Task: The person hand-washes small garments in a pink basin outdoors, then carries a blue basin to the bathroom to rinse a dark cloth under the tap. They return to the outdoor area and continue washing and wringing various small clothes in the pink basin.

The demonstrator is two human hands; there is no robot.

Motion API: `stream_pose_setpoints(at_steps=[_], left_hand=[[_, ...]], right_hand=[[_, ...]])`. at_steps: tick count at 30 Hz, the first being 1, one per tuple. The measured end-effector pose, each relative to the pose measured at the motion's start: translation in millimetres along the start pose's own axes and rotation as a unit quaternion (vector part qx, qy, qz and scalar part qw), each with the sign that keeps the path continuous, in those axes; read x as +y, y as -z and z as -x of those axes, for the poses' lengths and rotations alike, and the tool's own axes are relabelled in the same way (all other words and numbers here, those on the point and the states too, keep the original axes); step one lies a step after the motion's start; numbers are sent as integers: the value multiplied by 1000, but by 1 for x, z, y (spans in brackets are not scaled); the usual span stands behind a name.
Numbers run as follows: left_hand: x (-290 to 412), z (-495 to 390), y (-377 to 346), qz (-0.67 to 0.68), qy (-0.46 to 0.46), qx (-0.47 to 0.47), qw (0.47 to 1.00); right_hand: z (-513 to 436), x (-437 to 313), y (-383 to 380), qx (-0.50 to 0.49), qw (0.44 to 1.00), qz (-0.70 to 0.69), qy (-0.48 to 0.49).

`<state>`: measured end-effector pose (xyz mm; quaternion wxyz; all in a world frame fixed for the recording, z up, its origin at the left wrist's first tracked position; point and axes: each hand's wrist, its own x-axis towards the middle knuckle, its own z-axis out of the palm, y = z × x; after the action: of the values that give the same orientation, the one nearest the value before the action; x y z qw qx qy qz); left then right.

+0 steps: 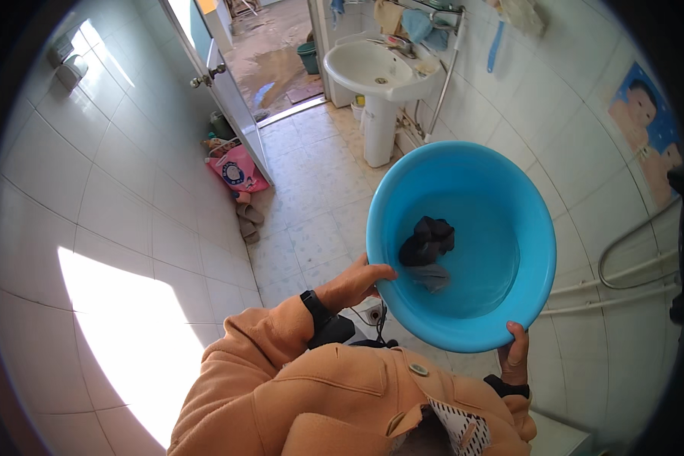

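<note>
Both my hands carry a blue plastic basin (pixel 461 154) in front of my body. My left hand (pixel 362 282) grips the rim on its left side, thumb over the edge. At the lower right of the rim, my right hand (pixel 514 353) holds on with the thumb on top and the fingers partly hidden beneath. Shallow water (pixel 479 245) covers the basin's bottom. A dark, crumpled cloth item (pixel 427 242) lies in it towards the left, with a grey cloth part (pixel 430 277) touching it and lying in the water.
A white pedestal sink (pixel 376 71) stands ahead, beside a doorway. The open door (pixel 236 108) is at the left, with a pink bag (pixel 239 171) and slippers (pixel 249 219) by the wall. Pipes (pixel 615 305) and a metal hose (pixel 604 256) run along the right wall. A wall socket-like fitting (pixel 374 313) with cables shows below the basin.
</note>
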<state>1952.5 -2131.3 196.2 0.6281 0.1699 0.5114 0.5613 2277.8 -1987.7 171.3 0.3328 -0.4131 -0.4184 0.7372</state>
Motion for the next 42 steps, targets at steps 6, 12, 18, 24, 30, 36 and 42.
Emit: stream_pose_setpoints(at_steps=[6, 12, 18, 24, 30, 36, 42], left_hand=[[80, -32, 133, 90, -82, 156, 980], [181, -60, 284, 88, -112, 214, 966], [271, -90, 389, 0, -125, 280, 952], [326, -163, 496, -1, -209, 335, 919], [413, -227, 556, 167, -158, 357, 905], [499, -300, 631, 182, -178, 362, 897], [563, -354, 701, 201, -187, 386, 881]], right_hand=[[-181, -4, -167, -129, 989, 59, -44], [-315, 16, -345, -189, 974, 41, -116], [-431, 10, -491, -287, 941, 94, -151], [-564, 12, -614, -341, 922, 110, -145], [-669, -4, -717, -333, 921, 110, -169], [-786, -1, -809, -334, 922, 120, -155], [-867, 5, -899, -306, 930, 111, -169]])
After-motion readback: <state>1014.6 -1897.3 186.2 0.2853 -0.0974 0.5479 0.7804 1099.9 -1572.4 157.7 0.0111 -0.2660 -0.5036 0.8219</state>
